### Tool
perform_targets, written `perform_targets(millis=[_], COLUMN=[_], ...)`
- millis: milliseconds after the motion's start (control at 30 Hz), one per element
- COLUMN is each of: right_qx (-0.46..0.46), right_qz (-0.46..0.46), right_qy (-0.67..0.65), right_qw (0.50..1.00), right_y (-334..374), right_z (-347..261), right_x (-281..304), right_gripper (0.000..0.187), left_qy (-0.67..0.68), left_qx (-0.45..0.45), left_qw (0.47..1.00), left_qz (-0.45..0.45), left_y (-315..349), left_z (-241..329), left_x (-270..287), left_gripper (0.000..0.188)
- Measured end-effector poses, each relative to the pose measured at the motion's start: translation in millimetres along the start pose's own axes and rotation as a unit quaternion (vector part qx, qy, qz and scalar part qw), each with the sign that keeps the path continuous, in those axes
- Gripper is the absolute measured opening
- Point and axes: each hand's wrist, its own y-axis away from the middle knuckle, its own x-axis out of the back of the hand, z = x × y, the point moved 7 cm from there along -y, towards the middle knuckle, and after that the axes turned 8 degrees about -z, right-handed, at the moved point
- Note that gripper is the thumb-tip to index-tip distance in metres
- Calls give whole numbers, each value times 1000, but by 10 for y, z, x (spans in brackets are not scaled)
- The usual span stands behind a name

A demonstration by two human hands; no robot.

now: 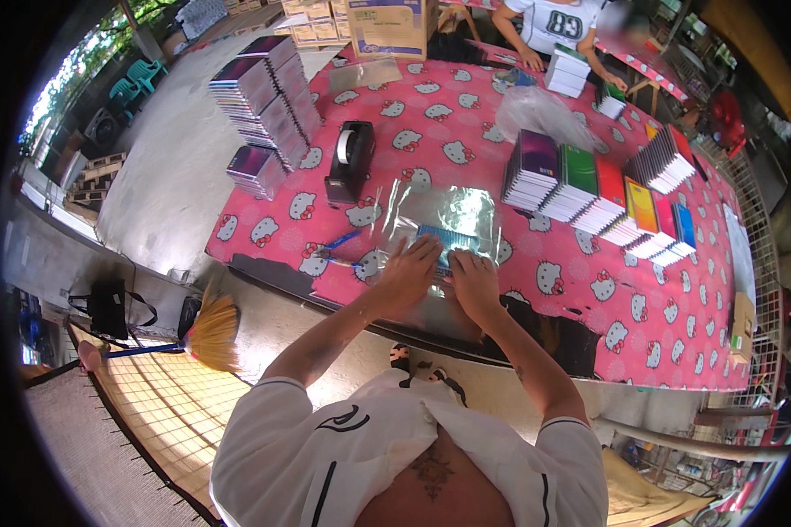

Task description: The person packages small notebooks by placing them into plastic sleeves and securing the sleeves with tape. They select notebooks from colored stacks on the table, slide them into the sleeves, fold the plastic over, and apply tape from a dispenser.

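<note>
A blue notebook bundle point(448, 237) lies on a glossy sheet of clear plastic film point(461, 206) near the table's front edge. My left hand point(410, 268) rests on the bundle's left side, fingers stretched out and flat. At its near right edge, my right hand point(475, 279) is bent with fingers pressed together on the film; the fingertips are partly hidden. Left of the film lies a pair of blue-handled scissors point(336, 249). A black tape dispenser point(350, 162) with a roll of tape stands beyond them.
Tall stacks of purple notebooks point(268, 97) stand at the far left. Rows of colourful spiral notebooks point(580, 189) fill the right side, near crumpled plastic point(545, 114). Across the table a person point(554, 26) handles notebooks. A broom point(211, 334) lies on the left.
</note>
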Motion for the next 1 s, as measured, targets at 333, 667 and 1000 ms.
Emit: perform_targets(millis=[333, 667, 1000], right_qx=[-18, -22, 3], right_qz=[16, 33, 67], right_qy=[-1, -37, -49], right_qw=[1000, 999, 997], right_y=[13, 32, 52], right_z=[-82, -35, 14], right_x=[4, 58, 31], right_gripper=[49, 40, 39], left_qy=[285, 433, 304], left_qx=[392, 403, 254], left_qw=[855, 770, 918], left_qz=[183, 240, -32], left_y=[402, 797, -186], left_z=[-2868, -2848, -753], left_x=[887, 284, 145], left_gripper=[28, 20, 21])
